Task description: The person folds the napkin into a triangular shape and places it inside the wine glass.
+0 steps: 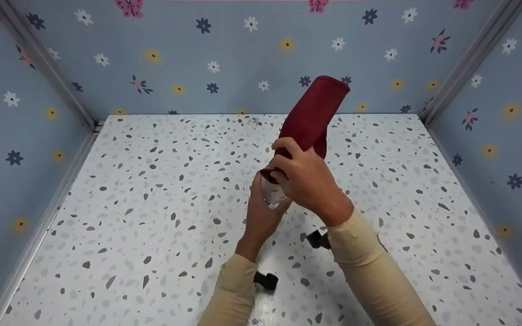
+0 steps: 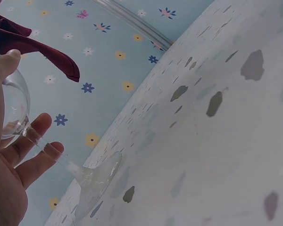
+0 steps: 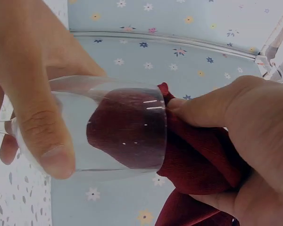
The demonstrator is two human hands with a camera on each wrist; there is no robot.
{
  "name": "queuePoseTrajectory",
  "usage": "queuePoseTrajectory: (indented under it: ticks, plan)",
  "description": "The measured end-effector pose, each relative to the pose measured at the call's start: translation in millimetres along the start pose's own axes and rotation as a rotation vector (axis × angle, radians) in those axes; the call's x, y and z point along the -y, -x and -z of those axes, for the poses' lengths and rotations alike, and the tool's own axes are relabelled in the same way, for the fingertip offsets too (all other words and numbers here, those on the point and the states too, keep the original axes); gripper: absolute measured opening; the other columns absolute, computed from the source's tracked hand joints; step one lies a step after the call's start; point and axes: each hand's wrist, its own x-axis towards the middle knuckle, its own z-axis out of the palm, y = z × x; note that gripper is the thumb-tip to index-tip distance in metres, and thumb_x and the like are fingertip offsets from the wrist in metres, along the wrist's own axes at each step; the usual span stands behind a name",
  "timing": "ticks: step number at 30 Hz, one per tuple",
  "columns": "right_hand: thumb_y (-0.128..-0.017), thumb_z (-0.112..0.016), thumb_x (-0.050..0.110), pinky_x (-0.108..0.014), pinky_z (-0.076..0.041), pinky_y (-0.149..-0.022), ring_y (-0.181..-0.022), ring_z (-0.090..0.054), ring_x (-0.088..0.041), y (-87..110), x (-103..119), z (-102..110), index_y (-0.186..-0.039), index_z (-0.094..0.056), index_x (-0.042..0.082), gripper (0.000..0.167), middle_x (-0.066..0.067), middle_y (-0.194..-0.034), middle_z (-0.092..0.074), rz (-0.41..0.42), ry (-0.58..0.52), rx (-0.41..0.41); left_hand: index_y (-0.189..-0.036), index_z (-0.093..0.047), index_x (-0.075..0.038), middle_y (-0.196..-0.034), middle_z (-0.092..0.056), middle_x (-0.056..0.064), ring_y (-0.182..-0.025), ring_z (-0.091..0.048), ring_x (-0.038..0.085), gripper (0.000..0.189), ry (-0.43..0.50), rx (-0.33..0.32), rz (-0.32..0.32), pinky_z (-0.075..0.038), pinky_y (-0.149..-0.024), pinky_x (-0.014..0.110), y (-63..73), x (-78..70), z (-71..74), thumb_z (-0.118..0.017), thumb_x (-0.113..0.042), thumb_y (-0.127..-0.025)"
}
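My left hand (image 1: 261, 219) holds a clear stemmed wine glass (image 3: 74, 106) by its bowl, thumb on one side and fingers around the other. In the left wrist view the stem runs down past my fingers to the round foot (image 2: 100, 181), close over the tabletop. A dark red cloth (image 1: 313, 113) is bunched in my right hand (image 1: 308, 179), which grips it at the glass's mouth. Through the bowl in the right wrist view, part of the cloth shows inside the glass. The rest of it sticks out beyond my right fingers, away from me.
The white speckled tabletop (image 1: 152, 217) lies under both hands. Blue flowered panels (image 1: 252, 54) stand at the back and on both sides, with grey metal strips at the corners. Small black pieces (image 1: 268, 281) show beside each beige sleeve (image 1: 374, 262).
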Motion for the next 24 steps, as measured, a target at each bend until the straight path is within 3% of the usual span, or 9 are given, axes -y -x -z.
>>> queuePoseTrajectory:
  ticks: [14, 24]
  plan:
    - [-0.089, -0.072, 0.005, -0.042, -0.054, -0.087, -0.09, -0.061, -0.032, -4.0, 1.2, -7.1, -0.091, -0.079, 0.009, 0.008, -0.005, -0.114, -0.061, 0.037, 0.031, 0.028, -0.159, -0.018, -0.019, -0.155, -0.037, 0.0, -0.135, -0.041, 0.013, 0.094, -0.051, 0.004, 0.076, -0.037, -0.11, 0.04, 3.7, -3.7, 0.8, -0.077, -0.031, -0.087]
    - [-0.089, -0.072, 0.008, -0.041, -0.055, -0.083, -0.091, -0.06, -0.033, -2.2, 5.6, -3.7, -0.093, -0.079, 0.008, 0.008, -0.005, -0.118, -0.062, 0.015, 0.006, 0.047, -0.158, -0.02, -0.018, -0.155, -0.038, 0.0, -0.136, -0.04, 0.014, 0.092, -0.053, -0.008, 0.029, -0.037, -0.11, 0.041, 2.6, -2.4, 1.5, -0.079, -0.029, -0.087]
